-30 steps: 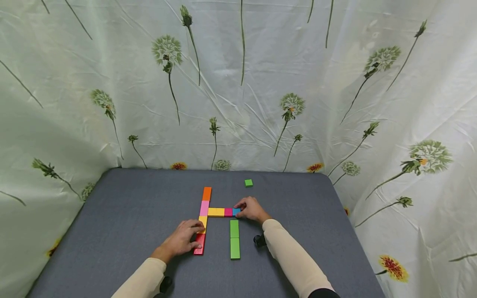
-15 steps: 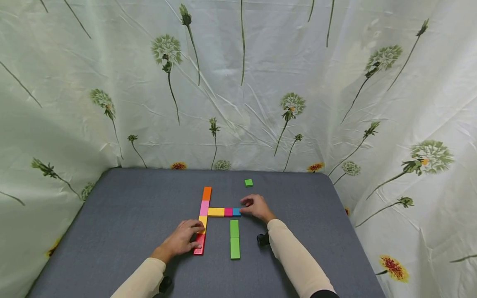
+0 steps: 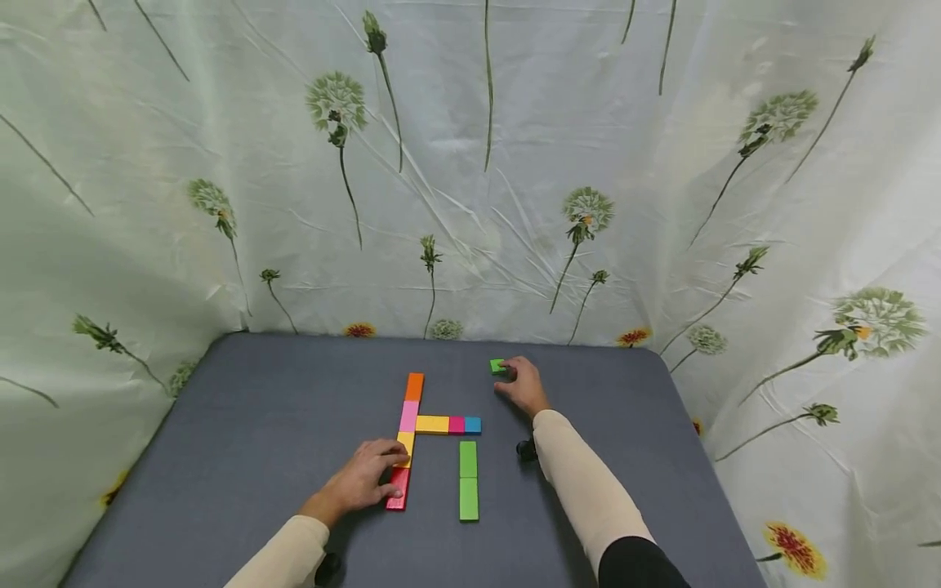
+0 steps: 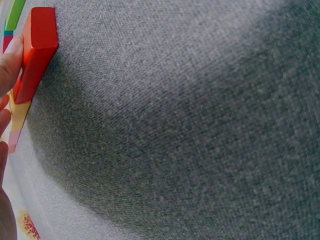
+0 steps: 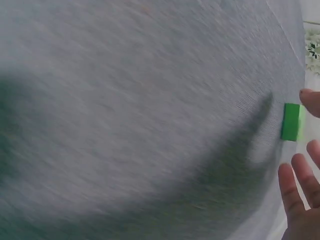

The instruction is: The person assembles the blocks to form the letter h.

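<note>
A column of flat blocks, orange (image 3: pixel 415 386), pink (image 3: pixel 408 416), yellow (image 3: pixel 407 443) and red (image 3: pixel 396 494), stands on the grey cloth table. My left hand (image 3: pixel 358 476) rests on its near end, the thumb touching the red block and the fingers at the yellow one. A row runs right from the column: a yellow block (image 3: pixel 432 425), a magenta one (image 3: pixel 457 425) and a blue one (image 3: pixel 473 425). Farther back, my right hand (image 3: pixel 525 387) is at a small green block (image 3: pixel 496 367); in the right wrist view its thumb and fingers are spread apart around that block (image 5: pixel 291 122).
Two green blocks (image 3: pixel 468 482) lie end to end just in front of the row, apart from it. A white curtain (image 3: pixel 470 204) printed with dandelions hangs along the back and sides of the table (image 3: pixel 243 425).
My right hand has let go of the blue block and moved back to the small green block. My left hand stays on the column. The head view has shifted slightly.
</note>
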Tool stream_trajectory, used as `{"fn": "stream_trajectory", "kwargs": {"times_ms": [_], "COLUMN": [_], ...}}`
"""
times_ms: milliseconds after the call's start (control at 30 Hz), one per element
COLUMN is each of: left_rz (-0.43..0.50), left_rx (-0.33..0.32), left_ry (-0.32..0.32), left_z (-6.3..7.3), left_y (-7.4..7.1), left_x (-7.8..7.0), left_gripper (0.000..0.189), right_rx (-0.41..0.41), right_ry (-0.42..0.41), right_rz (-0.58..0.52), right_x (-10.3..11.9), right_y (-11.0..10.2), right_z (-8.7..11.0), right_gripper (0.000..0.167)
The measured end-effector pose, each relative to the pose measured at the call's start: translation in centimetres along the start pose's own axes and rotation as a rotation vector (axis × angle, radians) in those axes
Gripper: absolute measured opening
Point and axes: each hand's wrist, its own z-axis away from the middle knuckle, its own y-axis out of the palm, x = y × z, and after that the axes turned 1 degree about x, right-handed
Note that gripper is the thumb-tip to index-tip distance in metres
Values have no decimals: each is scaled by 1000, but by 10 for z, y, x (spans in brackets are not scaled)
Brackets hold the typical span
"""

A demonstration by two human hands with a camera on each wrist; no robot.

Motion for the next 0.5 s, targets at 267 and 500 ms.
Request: {"fn": "stream_trajectory", "kwargs": {"times_ms": [267, 500], "left_rz": [-4, -13], "left_rx": [-8, -44], "left_ry": [19, 64], "left_z": [1, 2], "left_y": [0, 2], "left_x": [2, 5], "left_gripper": [46, 45], "right_rx": [68, 113], "right_ry": [37, 88], "right_rz": [127, 211], "right_x": [12, 15], "right_y": [0, 8], "right_z": [-27, -37], "right_gripper": [39, 37]}}
